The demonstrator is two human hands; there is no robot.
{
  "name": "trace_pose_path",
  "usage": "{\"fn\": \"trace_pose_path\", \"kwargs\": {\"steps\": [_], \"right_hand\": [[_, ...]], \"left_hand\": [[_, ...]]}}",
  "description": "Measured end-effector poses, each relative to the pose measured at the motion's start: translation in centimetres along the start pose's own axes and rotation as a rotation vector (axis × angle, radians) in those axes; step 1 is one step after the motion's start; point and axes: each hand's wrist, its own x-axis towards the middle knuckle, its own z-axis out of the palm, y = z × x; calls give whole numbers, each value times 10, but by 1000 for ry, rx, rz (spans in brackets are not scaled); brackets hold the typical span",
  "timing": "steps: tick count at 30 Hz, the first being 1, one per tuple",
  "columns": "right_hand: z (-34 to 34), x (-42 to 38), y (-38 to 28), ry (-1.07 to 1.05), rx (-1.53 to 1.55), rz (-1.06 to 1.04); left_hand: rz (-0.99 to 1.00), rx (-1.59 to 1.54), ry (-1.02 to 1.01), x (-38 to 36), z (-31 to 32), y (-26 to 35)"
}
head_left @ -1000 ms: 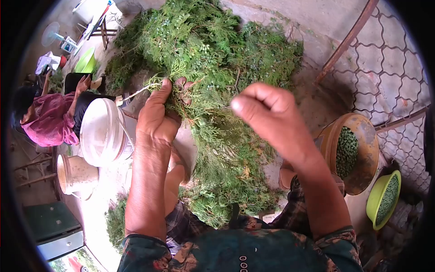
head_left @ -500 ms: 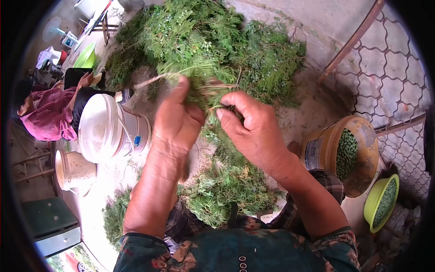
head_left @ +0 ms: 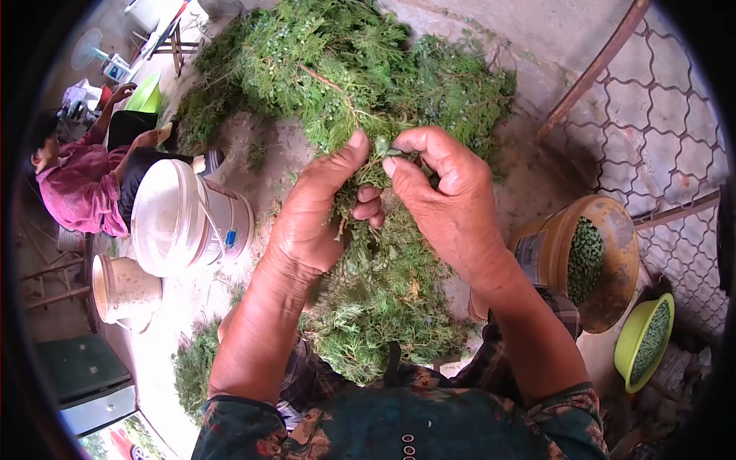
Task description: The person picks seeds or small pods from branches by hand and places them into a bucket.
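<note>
Green cypress sprig [head_left: 366,172] sits pinched between both hands above the heap of cut branches [head_left: 345,69] on the ground: the left hand [head_left: 318,218] grasps its stem, while the right hand [head_left: 445,203] nips a tip between thumb and forefinger. Nearby stand a white bucket [head_left: 180,218] and an orange bucket of green berries [head_left: 590,257].

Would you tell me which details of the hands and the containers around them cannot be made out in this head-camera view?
- Head view: what the right hand pinches on the sprig is covered by its fingers.
- Head view: the left hand palm faces away.
- Head view: the white bucket contents are hidden by its wall.
- Head view: the green bits in the brown bucket and green bowl are too small to identify.
</note>
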Motion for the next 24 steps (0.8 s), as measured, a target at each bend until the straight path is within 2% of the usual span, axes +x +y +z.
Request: {"fn": "trace_pose_path", "kwargs": {"steps": [2, 3, 5, 6, 8, 10, 13, 14, 17, 19, 20, 22, 24], "right_hand": [[-10, 5, 11, -21, -232, -173], [-13, 6, 2, -18, -233, -173], [-18, 7, -21, -125, 191, 409], [-27, 10, -20, -123, 192, 409], [-46, 19, -16, -268, 969, 435], [-46, 20, -24, -223, 1006, 452], [-32, 10, -25, -132, 647, 467], [-25, 7, -26, -116, 420, 429], [-18, 6, -10, -130, 260, 321], [-14, 6, -1, -49, -76, 26], [-15, 6, -1, -49, -76, 26], [-16, 5, -7, -108, -67, 154], [-12, 3, -5, -117, -75, 119]], "left_hand": [[0, 59, -6, 1, 1, 1], [23, 75, 27, 2, -2, 1], [45, 38, 108, 2, -2, 3], [43, 39, 107, 3, -3, 4], [45, -47, 119, 4, -9, 9], [54, -50, 94, 3, -11, 9], [124, 177, 78, 1, -8, 3], [120, 179, 77, 1, -8, 1], [152, 280, -9, 1, -8, -1], [158, 292, 6, 1, -5, -2], [164, 306, 20, 1, -3, -2], [164, 311, 46, 1, 0, -3], [163, 315, 74, 0, 1, -3]]}}
